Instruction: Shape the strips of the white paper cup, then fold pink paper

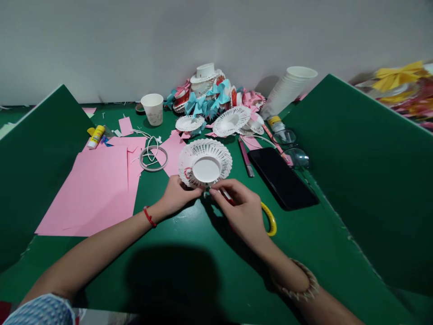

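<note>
The cut cup sits on the green table, open side up, with its paper strips spread out flat all around. Both hands meet at the cup's near edge. The left hand comes in from the near left and pinches the edge tight. The right hand comes in from the near right, its fingertips closed on one little strip. Both hands are just as close. A yellow scissors loop pokes out under the right hand; I cannot tell if that hand holds it. A phone lies right of the cup.
</note>
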